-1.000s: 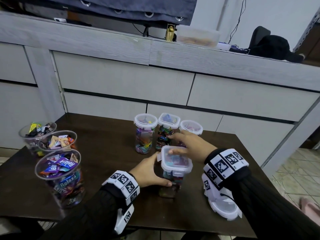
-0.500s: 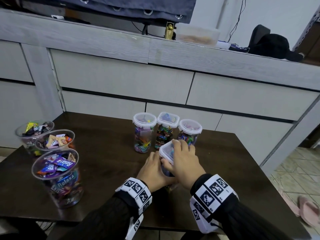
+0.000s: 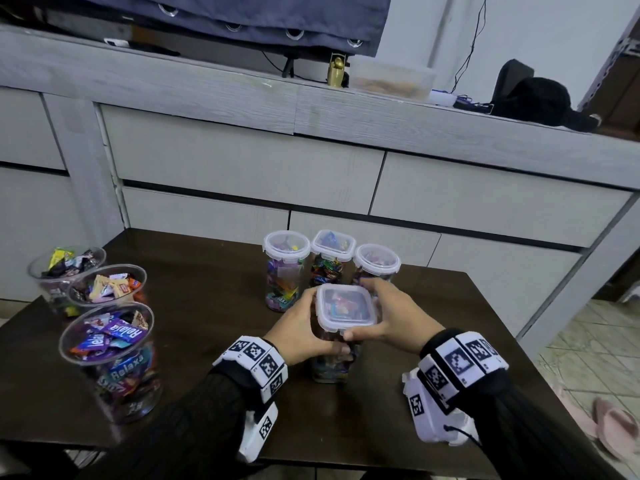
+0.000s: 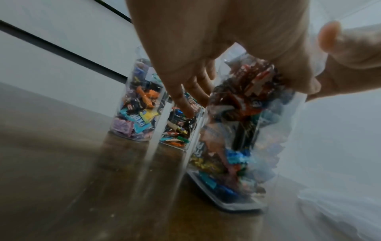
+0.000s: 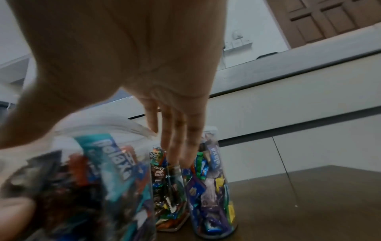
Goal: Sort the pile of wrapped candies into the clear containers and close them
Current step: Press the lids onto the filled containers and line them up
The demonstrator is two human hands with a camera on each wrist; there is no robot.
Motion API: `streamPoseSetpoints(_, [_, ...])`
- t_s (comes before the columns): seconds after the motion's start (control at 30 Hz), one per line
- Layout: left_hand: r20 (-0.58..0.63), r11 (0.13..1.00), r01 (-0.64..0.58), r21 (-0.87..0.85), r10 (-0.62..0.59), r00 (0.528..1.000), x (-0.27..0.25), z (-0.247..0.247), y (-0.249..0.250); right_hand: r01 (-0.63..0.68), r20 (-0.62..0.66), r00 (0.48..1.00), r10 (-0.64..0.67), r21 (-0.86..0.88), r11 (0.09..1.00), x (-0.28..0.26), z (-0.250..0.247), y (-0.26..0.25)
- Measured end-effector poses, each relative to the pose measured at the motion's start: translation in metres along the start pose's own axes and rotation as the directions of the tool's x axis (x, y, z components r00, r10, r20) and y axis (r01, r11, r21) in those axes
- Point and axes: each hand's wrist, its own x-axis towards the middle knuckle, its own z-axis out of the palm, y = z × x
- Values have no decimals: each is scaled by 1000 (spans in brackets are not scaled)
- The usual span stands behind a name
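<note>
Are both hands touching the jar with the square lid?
Touching. Head view: left hand wraps the jar, right hand grips the lid.

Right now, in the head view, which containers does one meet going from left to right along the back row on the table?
Round-lidded jar → square-lidded jar → second round-lidded jar, partly hidden behind the right hand.

4 lidded jars of candy on the table (image 3: 207,258): round jar (image 3: 284,270), square jar (image 3: 330,259), round jar (image 3: 375,263) in a back row, plus 1 square jar (image 3: 334,362) in front. 3 open cups of candy at left: far cup (image 3: 64,277), middle cup (image 3: 105,289), near cup (image 3: 110,362). 2 hands: left hand (image 3: 299,329), right hand (image 3: 394,317). 2 pink slippers (image 3: 614,424) on the floor.
</note>
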Motion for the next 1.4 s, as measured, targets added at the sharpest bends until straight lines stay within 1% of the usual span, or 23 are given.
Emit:
streamPoseSetpoints(0.07, [-13, 997, 8, 83, -7, 1000, 1, 3, 1, -111, -39, 993, 110, -21, 994, -8, 2, 2])
streamPoseSetpoints(0.13, [-4, 992, 21, 128, -21, 1000, 2, 5, 1, -149, -70, 986, 149, 3, 989, -12, 4, 2])
streamPoseSetpoints(0.2, [8, 990, 30, 140, -31, 999, 3, 5, 1, -143, -77, 986, 145, 37, 989, -13, 5, -2])
streamPoseSetpoints(0.33, [13, 987, 39, 154, -41, 999, 5, 5, 0, -141, -30, 989, 145, 120, 983, -15, 5, -11])
streamPoseSetpoints(0.5, [21, 986, 25, 166, -29, 999, 6, 7, -1, -134, 0, 990, 138, 234, 963, -19, 6, -9])
streamPoseSetpoints(0.53, [27, 986, 24, 165, -28, 999, 6, 7, -1, -140, 17, 990, 140, 220, 965, -19, 5, -9])
streamPoseSetpoints(0.6, [45, 989, 19, 146, -26, 999, 6, 6, -1, -132, 16, 991, 131, 134, 982, -18, 4, -13])
streamPoseSetpoints(0.67, [62, 995, 3, 103, -10, 998, 6, 4, -2, -80, -26, 996, 80, 24, 997, -16, 4, -19])
streamPoseSetpoints(0.7, [70, 997, -9, 79, 3, 998, 7, 4, -2, -47, -27, 999, 46, -28, 999, -15, 6, -22])
streamPoseSetpoints(0.77, [93, 998, -25, 62, 19, 995, 7, 3, -1, 10, 21, 1000, -7, -144, 989, -13, 14, -30])
streamPoseSetpoints(0.83, [129, 997, -45, 69, 36, 991, 6, 2, -3, 21, 61, 998, -5, -273, 962, -12, 26, -36])
streamPoseSetpoints(0.87, [145, 997, -51, 62, 41, 989, 6, 2, -5, 14, 51, 999, 2, -321, 947, -11, 32, -37])
streamPoseSetpoints(0.93, [192, 996, -18, 87, 1, 981, 7, 0, -9, -1, -4, 1000, 0, -367, 930, -11, 39, -35])
streamPoseSetpoints(0.97, [225, 986, 12, 169, -50, 973, 7, -2, -10, -16, -31, 999, 4, -377, 926, -12, 39, -32])
streamPoseSetpoints(1.0, [257, 952, 39, 305, -122, 959, 6, -4, -10, -39, -52, 998, 20, -389, 920, -12, 38, -28])
streamPoseSetpoints(1.03, [275, 885, 57, 462, -204, 939, 5, -5, -12, -67, -67, 997, 44, -401, 914, -14, 36, -22])
streamPoseSetpoints(1.07, [271, 797, 70, 600, -284, 920, 3, -6, -15, -100, -81, 994, 73, -409, 907, -17, 32, -15])
streamPoseSetpoints(1.1, [252, 712, 81, 698, -349, 903, 1, -7, -18, -136, -98, 990, 105, -419, 898, -19, 27, -7])
streamPoseSetpoints(1.13, [229, 647, 97, 756, -401, 887, 0, -7, -20, -178, -116, 983, 141, -432, 884, -22, 21, 2])
streamPoseSetpoints(1.17, [209, 604, 119, 788, -444, 871, -2, -7, -23, -225, -137, 974, 182, -445, 867, -26, 14, 11])
streamPoseSetpoints(1.23, [184, 560, 167, 812, -516, 837, -4, -5, -27, -318, -176, 948, 266, -458, 830, -28, 0, 32])
streamPoseSetpoints(1.3, [171, 543, 202, 815, -559, 811, -6, -2, -30, -380, -194, 925, 327, -448, 809, -24, -13, 53])
streamPoseSetpoints(1.4, [162, 536, 212, 817, -568, 807, -6, 2, -32, -404, -210, 915, 346, -414, 816, -8, -28, 75])
